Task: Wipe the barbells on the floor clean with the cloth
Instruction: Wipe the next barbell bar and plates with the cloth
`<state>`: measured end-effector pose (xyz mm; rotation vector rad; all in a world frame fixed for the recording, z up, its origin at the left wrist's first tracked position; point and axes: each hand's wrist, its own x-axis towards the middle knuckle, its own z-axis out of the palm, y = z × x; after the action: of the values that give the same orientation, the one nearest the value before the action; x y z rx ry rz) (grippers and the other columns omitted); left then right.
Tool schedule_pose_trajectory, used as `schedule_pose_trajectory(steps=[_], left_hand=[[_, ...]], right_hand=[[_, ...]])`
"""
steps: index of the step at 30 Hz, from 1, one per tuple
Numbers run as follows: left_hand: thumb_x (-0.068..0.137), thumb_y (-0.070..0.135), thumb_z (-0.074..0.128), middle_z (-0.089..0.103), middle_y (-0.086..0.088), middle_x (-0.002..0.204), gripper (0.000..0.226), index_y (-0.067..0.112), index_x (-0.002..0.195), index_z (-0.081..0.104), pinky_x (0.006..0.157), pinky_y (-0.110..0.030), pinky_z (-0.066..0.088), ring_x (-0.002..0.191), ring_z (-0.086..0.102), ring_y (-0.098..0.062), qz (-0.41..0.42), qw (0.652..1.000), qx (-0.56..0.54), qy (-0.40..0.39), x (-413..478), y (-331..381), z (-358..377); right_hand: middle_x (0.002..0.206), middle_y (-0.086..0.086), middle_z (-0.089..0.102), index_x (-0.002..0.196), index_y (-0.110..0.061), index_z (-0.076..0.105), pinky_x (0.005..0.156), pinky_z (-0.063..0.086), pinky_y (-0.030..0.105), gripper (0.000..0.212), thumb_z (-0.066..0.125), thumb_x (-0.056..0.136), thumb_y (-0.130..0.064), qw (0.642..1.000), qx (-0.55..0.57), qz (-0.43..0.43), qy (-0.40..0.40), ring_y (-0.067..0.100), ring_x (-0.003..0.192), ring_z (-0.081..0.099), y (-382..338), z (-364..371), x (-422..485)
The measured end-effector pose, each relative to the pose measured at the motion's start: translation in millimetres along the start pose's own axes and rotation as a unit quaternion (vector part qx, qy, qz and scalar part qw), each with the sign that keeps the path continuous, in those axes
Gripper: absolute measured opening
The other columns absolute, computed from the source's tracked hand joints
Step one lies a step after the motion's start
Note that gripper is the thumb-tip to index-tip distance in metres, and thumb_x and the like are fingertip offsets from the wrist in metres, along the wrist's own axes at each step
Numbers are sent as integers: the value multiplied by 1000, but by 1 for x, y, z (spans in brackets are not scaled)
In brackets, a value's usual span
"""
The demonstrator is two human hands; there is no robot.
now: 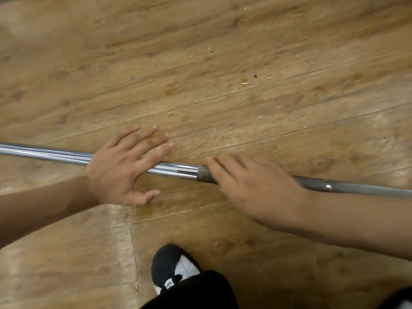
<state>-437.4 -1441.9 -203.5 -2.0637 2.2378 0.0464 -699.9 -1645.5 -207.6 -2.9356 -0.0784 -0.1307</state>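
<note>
From the head view, one barbell (176,170) lies on the wooden floor (223,52), crossing the frame from the left edge to the right edge and sloping slightly nearer toward the right. Both of its ends are cut off by the frame. Its left part is bright chrome. Right of a collar it turns dull grey and knurled.

Two hands are over the barbell. The left hand (121,168) is spread wide above the chrome part, fingers straight and fanned past the bar's far side, thumb on the near side. Whether the palm touches the metal cannot be told. The right hand (256,186) is blurred, with its fingers stretched side by side across the knurled part just right of the collar. Contact there cannot be told either.

Beyond the barbell runs a broad stretch of planks, carrying only a few small amber spots (244,80). On its near side there is one black-and-white shoe (174,264) and a black trouser leg (200,291), with bare planks to their left.
</note>
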Motion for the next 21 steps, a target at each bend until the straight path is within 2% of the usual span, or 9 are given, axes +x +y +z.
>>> schedule_pose_trajectory(steps=[2,3,6,7,9,12,14,17,21], left_hand=[[94,74,37,50,-14,158,90,10,157,45,120,-57,34,152,39,-35,-1,1000,-9,-7,4,-4,-1],[95,74,37,50,-14,158,89,10,157,45,120,-57,34,152,39,-34,-3,1000,-16,-9,6,-6,0],[96,73,37,51,-15,157,88,11,157,45,121,-57,33,152,39,-34,-15,999,-31,-7,12,-12,1],[96,73,37,51,-15,156,87,11,157,45,121,-57,33,152,40,-34,-19,999,-33,-2,14,-14,1],[96,74,37,52,-16,156,88,11,157,45,121,-57,33,151,41,-34,-18,999,-30,9,18,-18,3],[96,75,34,52,-17,155,90,9,157,45,121,-58,32,149,43,-36,-15,999,-23,24,25,-23,4],[96,74,35,53,-17,155,90,8,157,45,122,-58,31,148,45,-36,-12,999,-17,27,32,-27,3],[97,75,34,54,-16,154,91,7,157,46,123,-58,29,149,43,-36,-13,1000,-7,23,41,-33,2],[100,74,27,53,-18,154,90,7,156,47,123,-60,26,151,40,-37,-18,1000,2,17,50,-41,0]], right_hand=[[136,24,56,150,5,41,97,50,48,55,32,98,-13,1000,-2,1,-2,40,109,63,-21,14,40],[138,25,55,150,5,39,97,49,48,56,30,98,-14,1000,-2,3,-13,40,111,62,-26,16,52],[147,24,50,153,2,37,97,53,49,57,52,101,-17,999,10,-28,-41,40,120,60,-6,6,37],[147,22,50,153,0,38,93,57,50,56,54,102,-20,998,26,-27,-48,39,118,61,9,0,20],[144,18,55,149,-2,44,82,62,51,52,45,104,-28,998,50,-2,-44,37,110,66,44,-16,-19],[140,18,57,148,-2,43,73,63,52,52,38,106,-33,997,16,10,-74,38,104,68,74,-34,-51],[137,18,57,147,-1,43,72,62,49,52,44,102,-27,998,-33,23,-43,37,100,66,68,-25,-35],[136,19,56,149,1,40,77,58,48,56,54,98,-18,998,-48,33,9,37,99,64,31,5,23],[132,13,61,147,-4,48,70,54,39,54,53,99,-28,997,-58,43,35,29,93,67,6,16,83]])
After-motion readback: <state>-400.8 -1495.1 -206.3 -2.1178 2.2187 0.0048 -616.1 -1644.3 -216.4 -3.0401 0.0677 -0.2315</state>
